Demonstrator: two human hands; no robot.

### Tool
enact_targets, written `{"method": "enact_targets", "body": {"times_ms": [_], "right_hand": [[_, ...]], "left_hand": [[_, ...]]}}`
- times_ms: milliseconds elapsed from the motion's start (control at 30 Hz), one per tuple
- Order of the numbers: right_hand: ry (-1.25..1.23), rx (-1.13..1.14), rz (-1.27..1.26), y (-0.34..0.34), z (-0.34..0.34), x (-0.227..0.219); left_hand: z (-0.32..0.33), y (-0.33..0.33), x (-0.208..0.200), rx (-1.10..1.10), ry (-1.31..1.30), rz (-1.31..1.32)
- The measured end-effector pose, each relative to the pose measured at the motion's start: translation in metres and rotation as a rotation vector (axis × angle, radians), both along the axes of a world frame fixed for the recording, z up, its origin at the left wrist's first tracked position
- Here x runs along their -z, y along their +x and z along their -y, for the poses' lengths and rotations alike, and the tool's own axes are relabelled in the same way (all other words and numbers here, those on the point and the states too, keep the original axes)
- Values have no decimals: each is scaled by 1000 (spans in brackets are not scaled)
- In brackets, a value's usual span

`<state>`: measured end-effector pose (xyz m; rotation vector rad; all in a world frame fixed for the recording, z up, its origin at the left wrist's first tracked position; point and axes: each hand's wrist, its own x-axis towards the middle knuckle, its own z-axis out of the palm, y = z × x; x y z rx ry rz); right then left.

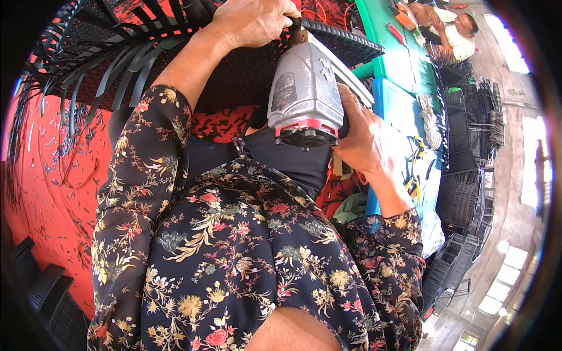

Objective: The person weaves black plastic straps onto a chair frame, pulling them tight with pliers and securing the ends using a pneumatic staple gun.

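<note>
Hands first: the right hand [366, 137] is wrapped around the side of a grey power tool [304, 93] with a red band at its rear, gripping it so that the nose points away at the black woven basket [345, 44]. The left hand [254, 22] is closed over the rim of that basket, fingers curled over the edge just beside the nose of the tool. Loose black plastic strips [111, 76] fan out from the basket's left side, over a red floor [52, 193] littered with short black offcuts. Both forearms come out of dark sleeves with a flower print. To the right stands a blue worktop [404, 111] carrying a coil of pale cord [431, 123] and yellow-handled pliers [414, 186]. Beyond it are stacked black baskets [468, 140], and another person [451, 32] sits at a green worktop [386, 35] at the top.
</note>
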<state>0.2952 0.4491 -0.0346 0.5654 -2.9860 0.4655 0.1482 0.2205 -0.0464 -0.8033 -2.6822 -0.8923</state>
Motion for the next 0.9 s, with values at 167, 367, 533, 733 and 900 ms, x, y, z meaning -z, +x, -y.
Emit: {"method": "enact_targets", "body": {"times_ms": [167,367,533,733,900], "right_hand": [[5,-37,0,0,-4,6],[13,-48,-24,0,-3,6],[39,-78,-71,0,-1,4],[44,-82,-72,1,4,-2],[56,-92,-92,0,1,0]], "left_hand": [[1,2,1,26,17,-26],[1,-1,4,36,24,-60],[2,2,2,29,26,-44],[3,3,3,23,26,-58],[1,3,4,17,20,-57]]}}
